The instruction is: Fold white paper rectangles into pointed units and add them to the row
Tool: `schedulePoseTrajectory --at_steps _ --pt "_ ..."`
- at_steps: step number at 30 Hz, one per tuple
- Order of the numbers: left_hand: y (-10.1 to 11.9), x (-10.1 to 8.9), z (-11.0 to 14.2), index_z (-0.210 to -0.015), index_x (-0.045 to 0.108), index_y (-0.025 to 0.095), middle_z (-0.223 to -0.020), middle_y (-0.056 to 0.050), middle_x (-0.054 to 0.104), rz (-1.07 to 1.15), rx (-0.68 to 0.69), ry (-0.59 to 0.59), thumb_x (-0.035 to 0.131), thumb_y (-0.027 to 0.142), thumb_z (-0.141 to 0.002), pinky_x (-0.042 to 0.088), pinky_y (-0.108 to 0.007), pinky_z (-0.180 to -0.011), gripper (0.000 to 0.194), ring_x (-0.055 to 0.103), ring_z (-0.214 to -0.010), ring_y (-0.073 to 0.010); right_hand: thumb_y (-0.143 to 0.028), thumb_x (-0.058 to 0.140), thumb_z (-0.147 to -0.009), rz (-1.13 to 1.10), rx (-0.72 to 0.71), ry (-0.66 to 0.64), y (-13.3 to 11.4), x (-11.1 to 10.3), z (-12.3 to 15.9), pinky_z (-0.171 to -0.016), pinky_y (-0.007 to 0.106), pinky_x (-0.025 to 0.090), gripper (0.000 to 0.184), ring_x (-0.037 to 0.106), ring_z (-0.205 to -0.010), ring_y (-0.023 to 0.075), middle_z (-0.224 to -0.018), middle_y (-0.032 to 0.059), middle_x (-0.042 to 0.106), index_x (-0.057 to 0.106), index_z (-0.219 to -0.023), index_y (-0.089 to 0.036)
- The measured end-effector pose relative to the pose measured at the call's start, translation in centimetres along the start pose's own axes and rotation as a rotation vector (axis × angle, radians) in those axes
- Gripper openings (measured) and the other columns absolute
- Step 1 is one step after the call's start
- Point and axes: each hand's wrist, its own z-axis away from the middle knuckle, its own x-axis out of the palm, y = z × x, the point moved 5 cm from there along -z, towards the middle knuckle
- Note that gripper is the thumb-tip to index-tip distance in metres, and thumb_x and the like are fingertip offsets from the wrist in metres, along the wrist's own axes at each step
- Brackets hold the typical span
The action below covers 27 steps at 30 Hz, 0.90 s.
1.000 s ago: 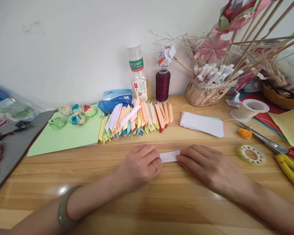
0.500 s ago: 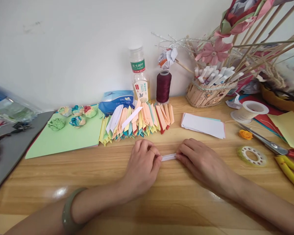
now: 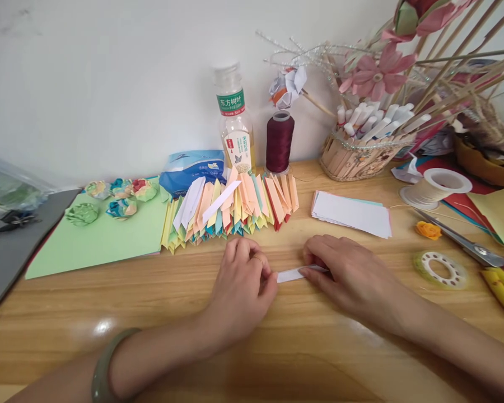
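Note:
A narrow strip of white paper (image 3: 292, 275) stretches between my two hands just above the wooden table. My left hand (image 3: 244, 282) pinches its left end between thumb and fingers. Its right part lies in the closed fingers of my right hand (image 3: 340, 271), which partly hide it. Beyond my left hand spreads a dense row of folded paper pieces (image 3: 231, 207) in yellow, peach, white, teal and red. A stack of white and coloured paper slips (image 3: 350, 214) lies beyond my right hand.
Green paper sheets (image 3: 96, 246) bear several crumpled paper flowers at left. Behind stand a tissue pack (image 3: 191, 170), a bottle (image 3: 236, 131) and a maroon thread spool (image 3: 279, 143). At right are a pen basket (image 3: 363, 159), a tape roll (image 3: 440, 270), scissors (image 3: 483, 254) and a white spool (image 3: 437, 187).
My right hand's grip has shifted on the strip, so more of the white paper shows between and behind the fingers. The left hand keeps its pinch. The view has shifted slightly.

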Motion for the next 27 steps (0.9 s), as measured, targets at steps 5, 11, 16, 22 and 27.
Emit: schedulePoseTrajectory --at_steps 5,11,16,22,27 --pt "-0.5 0.0 0.1 -0.073 0.039 0.018 -0.093 -0.006 0.040 0.027 -0.036 0.001 0.050 0.016 -0.083 0.039 -0.047 -0.082 0.015 0.037 -0.093 -0.0250 -0.019 0.051 -0.085 -0.041 0.050 0.021 0.7 0.1 0.2 -0.067 0.033 0.031 0.010 0.047 -0.073 0.0187 -0.077 0.0013 0.051 0.050 -0.075 -0.020" --pt "-0.7 0.0 0.3 -0.080 0.035 0.019 -0.096 -0.007 0.038 0.061 -0.042 -0.009 0.046 0.012 -0.084 0.038 -0.043 -0.083 0.014 0.037 -0.094 -0.0240 -0.029 0.052 -0.085 -0.127 0.108 0.004 1.9 0.2 0.2 -0.072 0.037 0.033 0.011 0.045 -0.084 0.0233 -0.087 0.0052 0.052 0.057 -0.078 -0.021" --pt "-0.7 -0.1 0.4 -0.083 0.037 0.019 -0.096 -0.006 0.041 0.087 0.003 -0.023 0.045 0.010 -0.084 0.035 -0.043 -0.086 0.012 0.037 -0.097 -0.0243 -0.026 0.044 -0.087 -0.243 0.053 -0.084 2.5 0.0 0.1 -0.077 0.040 0.035 0.018 0.048 -0.086 0.0228 -0.086 0.0057 0.057 0.061 -0.083 -0.022" --pt "-1.0 -0.2 0.6 -0.096 0.045 0.019 -0.103 -0.006 0.044 0.139 0.032 -0.010 0.047 0.008 -0.083 0.032 -0.042 -0.093 0.017 0.036 -0.106 -0.0240 -0.028 0.046 -0.087 -0.333 0.004 -0.080 3.3 -0.6 0.3 -0.081 0.039 0.039 0.018 0.052 -0.092 0.0225 -0.092 0.0061 0.060 0.061 -0.091 -0.020" --pt "-1.0 -0.2 0.7 -0.096 0.047 0.020 -0.105 -0.006 0.047 0.150 0.043 0.035 0.048 0.007 -0.081 0.033 -0.042 -0.096 0.020 0.037 -0.108 -0.0239 -0.035 0.044 -0.090 -0.429 0.103 0.047 3.1 -1.2 0.8 -0.080 0.036 0.043 0.023 0.055 -0.091 0.0211 -0.097 0.0064 0.061 0.058 -0.099 -0.020"
